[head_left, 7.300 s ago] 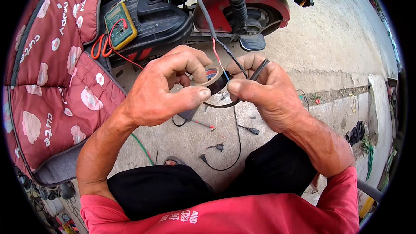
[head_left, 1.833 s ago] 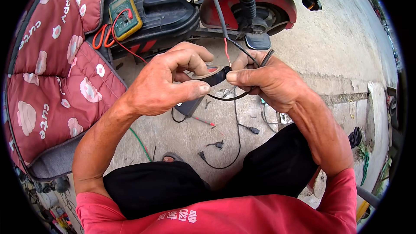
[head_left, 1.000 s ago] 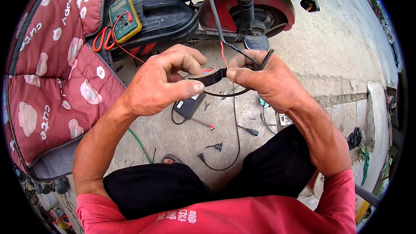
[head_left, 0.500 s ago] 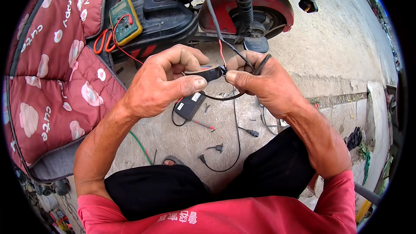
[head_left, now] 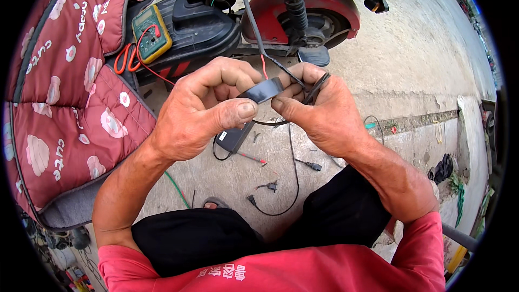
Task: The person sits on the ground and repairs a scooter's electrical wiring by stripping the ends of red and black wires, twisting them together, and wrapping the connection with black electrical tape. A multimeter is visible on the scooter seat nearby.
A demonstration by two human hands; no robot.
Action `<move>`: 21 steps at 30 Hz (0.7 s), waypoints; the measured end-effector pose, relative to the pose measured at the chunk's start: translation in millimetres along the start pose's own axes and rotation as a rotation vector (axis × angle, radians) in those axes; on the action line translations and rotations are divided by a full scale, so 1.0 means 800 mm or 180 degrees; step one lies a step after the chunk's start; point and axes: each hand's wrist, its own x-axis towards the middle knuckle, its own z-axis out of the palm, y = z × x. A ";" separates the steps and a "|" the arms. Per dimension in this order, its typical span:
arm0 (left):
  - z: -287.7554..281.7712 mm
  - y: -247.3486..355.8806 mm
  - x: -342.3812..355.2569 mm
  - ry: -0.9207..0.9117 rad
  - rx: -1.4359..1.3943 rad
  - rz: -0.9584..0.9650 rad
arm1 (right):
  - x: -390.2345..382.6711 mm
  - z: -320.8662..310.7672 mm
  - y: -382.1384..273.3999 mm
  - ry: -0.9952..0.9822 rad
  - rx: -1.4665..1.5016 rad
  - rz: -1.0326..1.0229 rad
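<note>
Black tape strip (head_left: 263, 90) stretched level between hands: left hand (head_left: 203, 111) pinches near end, right hand (head_left: 319, 108) pinches tape against cable (head_left: 281, 67).

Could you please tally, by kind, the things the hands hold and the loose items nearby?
Hands: 2, left hand and right hand
Black tape strip: 1
Black cable: 1
Multimeter: 1
Black adapter box: 1
Total: 6

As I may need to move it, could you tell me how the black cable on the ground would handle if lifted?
Probably floppy: the cable lies in a loose curve. Likely light, being thin. Its plug ends would probably dangle and swing.
</note>
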 end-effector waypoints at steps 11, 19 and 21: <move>0.006 0.004 0.013 -0.0087 -0.0158 -0.0201 | -0.006 0.003 -0.002 0.0041 -0.0255 0.0082; 0.014 0.022 0.015 0.0320 0.0891 -0.0776 | -0.004 0.004 0.004 0.0419 0.0126 -0.0220; 0.015 0.024 0.017 0.0380 0.1129 -0.0838 | -0.004 0.005 0.006 0.0408 0.0241 -0.0286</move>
